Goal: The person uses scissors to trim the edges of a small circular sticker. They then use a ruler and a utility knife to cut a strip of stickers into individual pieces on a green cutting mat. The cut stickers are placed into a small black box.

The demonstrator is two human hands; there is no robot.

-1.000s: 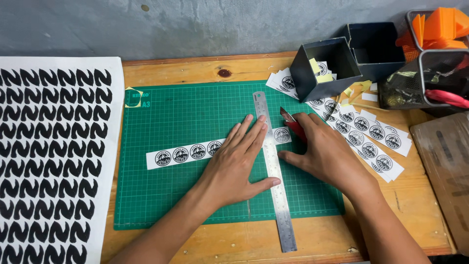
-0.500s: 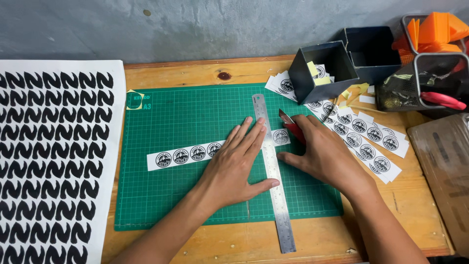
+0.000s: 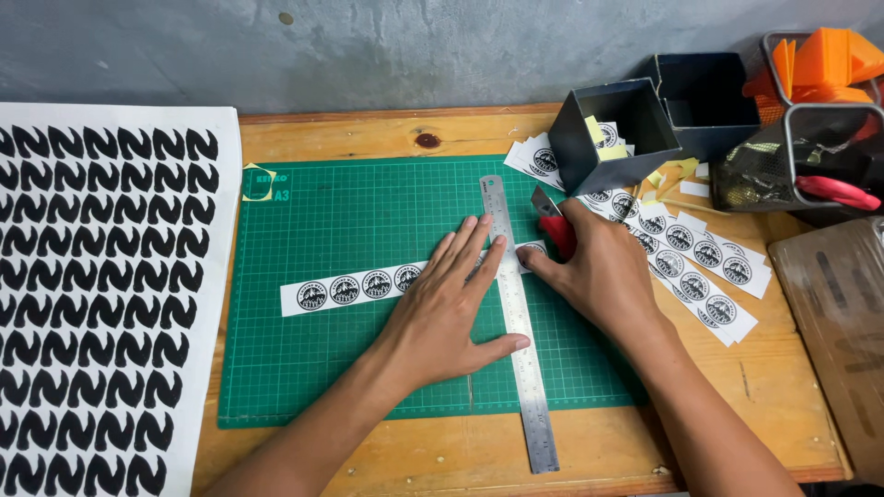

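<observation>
Your left hand [image 3: 442, 308] lies flat, fingers spread and closed on nothing, palm pressing the steel ruler [image 3: 516, 313] down across the strip of round stickers [image 3: 368, 285]; that weight likely keeps the ruler from sliding, and the thumb hooked against its near edge seems to brace it sideways; the strip runs out from under your palm to the left, lying on the green cutting mat [image 3: 368, 230], which spares the wooden table [image 3: 368, 133] beneath from the blade; your right hand [image 3: 599, 276] sits just on the other side of the ruler, fingers wrapped tight around a red-handled knife [image 3: 552, 221], whose tip points away from you beside the ruler's right edge, so the steel can serve as a guide; whether the blade touches the paper you cannot tell, since your fingers hide it; just beyond the knife hand, loose sticker strips [image 3: 700, 267] lie fanned out near a dark open box [image 3: 608, 138]; well to the left of your pressing hand rests a large white sheet of black shapes [image 3: 101, 276].
</observation>
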